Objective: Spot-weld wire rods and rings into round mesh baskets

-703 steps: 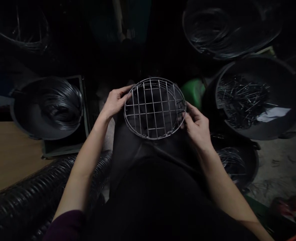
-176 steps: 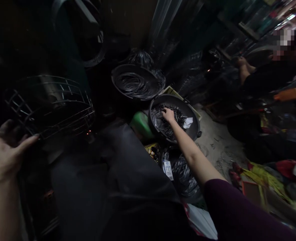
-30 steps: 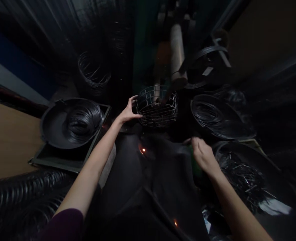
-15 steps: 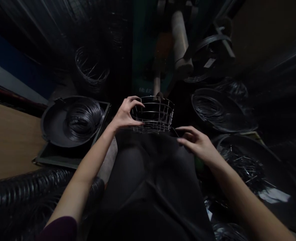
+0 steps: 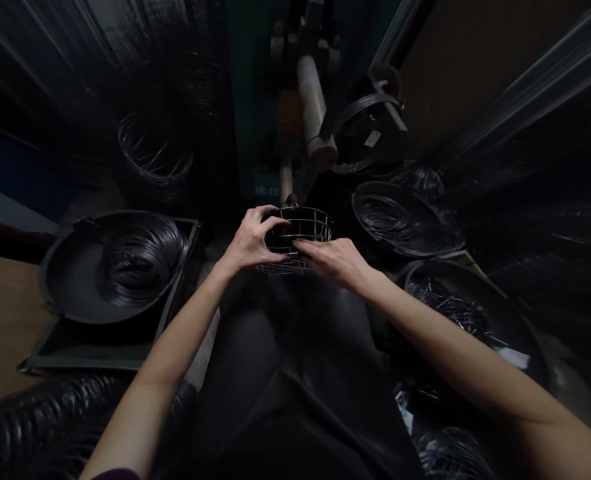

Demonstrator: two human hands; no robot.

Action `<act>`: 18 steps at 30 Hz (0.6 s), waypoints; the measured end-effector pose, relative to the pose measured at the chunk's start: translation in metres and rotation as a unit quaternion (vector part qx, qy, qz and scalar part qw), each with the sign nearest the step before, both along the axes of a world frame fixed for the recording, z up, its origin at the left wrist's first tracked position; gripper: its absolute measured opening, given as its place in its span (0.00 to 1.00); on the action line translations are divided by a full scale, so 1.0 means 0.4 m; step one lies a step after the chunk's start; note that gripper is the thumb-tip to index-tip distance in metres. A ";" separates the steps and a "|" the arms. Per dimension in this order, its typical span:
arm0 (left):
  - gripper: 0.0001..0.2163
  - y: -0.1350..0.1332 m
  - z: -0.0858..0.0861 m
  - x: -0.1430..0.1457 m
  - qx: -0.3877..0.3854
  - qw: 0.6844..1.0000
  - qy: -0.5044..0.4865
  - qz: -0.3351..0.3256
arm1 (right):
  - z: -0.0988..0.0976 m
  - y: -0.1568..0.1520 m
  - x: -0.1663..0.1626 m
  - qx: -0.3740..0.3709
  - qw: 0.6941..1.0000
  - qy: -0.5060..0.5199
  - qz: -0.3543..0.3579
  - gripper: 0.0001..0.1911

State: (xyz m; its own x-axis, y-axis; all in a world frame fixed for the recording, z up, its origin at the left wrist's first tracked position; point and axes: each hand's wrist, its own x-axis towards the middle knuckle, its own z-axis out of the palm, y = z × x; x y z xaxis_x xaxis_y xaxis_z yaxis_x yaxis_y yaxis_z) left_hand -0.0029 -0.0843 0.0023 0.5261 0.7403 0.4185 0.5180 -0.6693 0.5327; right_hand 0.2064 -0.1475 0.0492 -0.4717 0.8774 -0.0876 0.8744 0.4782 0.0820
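A round basket of thin metal wire stands in front of my knees, below a machine's lower arm. My left hand is closed around its left side, thumb low at the front and fingers over the upper rings. At the front of the basket is my right hand, its fingers pressed together against the wires. Whatever those fingertips pinch is hidden, and the hand covers the lower right part of the basket.
A machine with a thick round bar rises behind the basket. On the left, a black pan holds coiled wire rings. To the right are another pan with rings and a larger pan with short wire pieces. Stacked rings lie lower left.
My right hand, which held a short thin wire right of the basket, has moved left to the basket's front. My left hand keeps its hold. The whole view has shifted.
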 end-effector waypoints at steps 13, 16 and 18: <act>0.30 0.050 -0.001 0.014 -0.021 1.000 -0.011 0.013 | 0.022 0.056 0.012 0.055 0.998 0.009 0.018 0.17; 0.30 0.064 0.002 0.015 -0.016 1.000 -0.014 0.013 | 0.028 0.067 0.011 0.056 0.998 0.012 0.017 0.17; 0.31 0.072 0.004 0.016 -0.018 1.000 -0.009 0.012 | 0.028 0.075 0.013 0.058 0.998 0.013 0.016 0.17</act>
State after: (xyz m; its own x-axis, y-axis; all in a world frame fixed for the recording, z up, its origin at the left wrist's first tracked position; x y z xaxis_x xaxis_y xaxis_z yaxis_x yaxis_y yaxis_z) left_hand 0.0035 -0.0554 0.0038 0.5001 0.7675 0.4010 0.5242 -0.6369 0.5653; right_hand 0.2114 -0.1176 0.0602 -0.5010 0.8651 0.0260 0.8611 0.4952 0.1156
